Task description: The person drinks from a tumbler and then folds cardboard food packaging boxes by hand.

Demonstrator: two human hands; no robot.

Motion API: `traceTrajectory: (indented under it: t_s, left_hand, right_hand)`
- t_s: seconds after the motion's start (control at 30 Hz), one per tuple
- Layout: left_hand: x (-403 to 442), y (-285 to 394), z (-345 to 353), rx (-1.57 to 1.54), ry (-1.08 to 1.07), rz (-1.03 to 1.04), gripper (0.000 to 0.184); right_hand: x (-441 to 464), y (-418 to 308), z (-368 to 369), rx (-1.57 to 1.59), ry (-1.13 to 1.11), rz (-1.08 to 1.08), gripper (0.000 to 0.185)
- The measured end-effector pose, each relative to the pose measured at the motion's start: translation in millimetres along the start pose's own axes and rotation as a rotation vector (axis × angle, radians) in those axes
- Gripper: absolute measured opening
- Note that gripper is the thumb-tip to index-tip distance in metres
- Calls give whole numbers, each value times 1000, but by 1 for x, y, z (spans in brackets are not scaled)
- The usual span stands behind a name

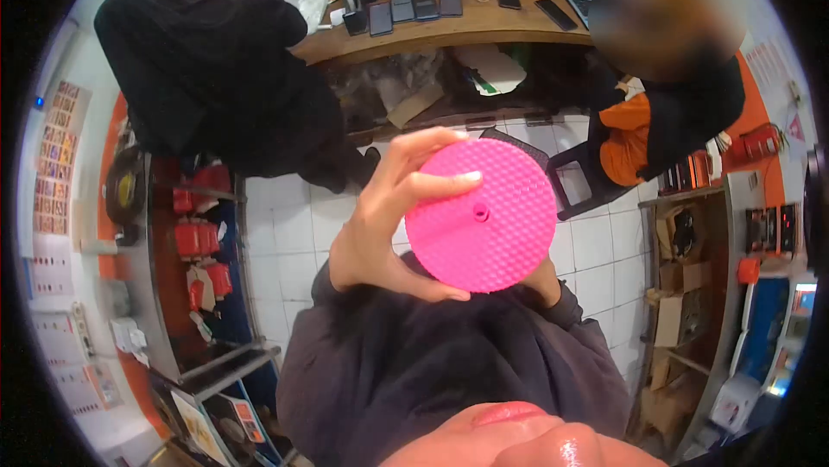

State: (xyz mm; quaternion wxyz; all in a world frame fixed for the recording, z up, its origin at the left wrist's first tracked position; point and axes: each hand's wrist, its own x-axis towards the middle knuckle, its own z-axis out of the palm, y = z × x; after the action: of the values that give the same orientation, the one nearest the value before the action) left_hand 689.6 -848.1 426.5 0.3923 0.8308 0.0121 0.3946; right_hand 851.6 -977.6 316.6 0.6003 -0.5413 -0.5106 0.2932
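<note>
A round bright pink disc point(484, 247) with a textured face and a small raised hole at its centre is held up in front of my chest. My left hand point(393, 217) grips its left side, with one finger lying across the face and the thumb at the lower edge. Behind the disc's lower right edge, part of my right hand point(542, 283) shows; its fingers are hidden by the disc.
A wooden counter point(535, 31) with several phones point(425, 5) spans the top. One person point(207, 78) in black stands at the left; another point(708, 96) sits at the right by a dark chair point(574, 182). Shelves point(199, 277) line both sides above a tiled floor point(294, 230).
</note>
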Motion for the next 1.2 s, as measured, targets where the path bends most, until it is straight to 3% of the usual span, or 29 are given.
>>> traceTrajectory:
  t_s: [0.2,0.33,0.37,0.47,0.5,0.67,0.87,1.2]
  left_hand:
    - [-49,59,6,-102,-40,-41,88]
    - [-51,104,-11,170,-121,27,97]
    - [-48,113,-1,127,-38,18,85]
    - [-38,122,7,-4,-464,97,66]
    - [-41,125,16,-151,-463,95,46]
    - [-43,152,48,-142,-398,275,27]
    - [-42,170,105,-255,-417,393,19]
    - [-5,209,239,-406,-436,457,16]
  right_hand:
    - [-46,-51,10,7,-146,-233,105]
    - [-87,-65,27,71,-138,-240,101]
    - [-92,-64,30,78,-130,-286,100]
    - [-112,-61,28,137,-172,-377,96]
    - [-115,-60,24,162,-203,-403,95]
    - [-140,-90,3,76,-191,-401,75]
    - [-187,-102,-23,-39,116,-483,59]
    - [-259,-97,-129,-42,326,-532,53]
